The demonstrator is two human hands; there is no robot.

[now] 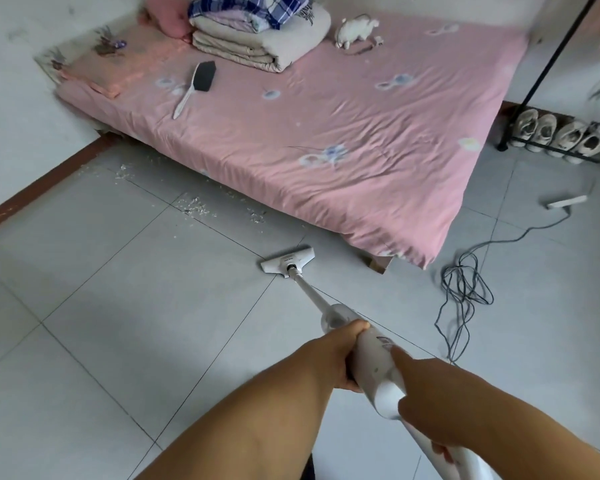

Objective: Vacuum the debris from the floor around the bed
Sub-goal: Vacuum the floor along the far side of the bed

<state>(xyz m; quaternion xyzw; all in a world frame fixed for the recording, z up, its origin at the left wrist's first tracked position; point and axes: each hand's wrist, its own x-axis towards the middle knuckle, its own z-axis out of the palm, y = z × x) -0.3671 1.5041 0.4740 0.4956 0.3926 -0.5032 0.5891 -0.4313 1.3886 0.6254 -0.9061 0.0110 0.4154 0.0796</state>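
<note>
Beyond left hand (342,356) and right hand (430,401) gripping the vacuum (373,363) lies debris (195,206).

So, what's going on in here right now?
A person holds a white stick vacuum beside the bed. The left hand grips its body. The right hand holds the handle behind, forefinger laid along it. The floor head sits flat on the tiles, close to the bed's nearest corner. White debris lies scattered further along the bed's edge, not yet reached.
</note>
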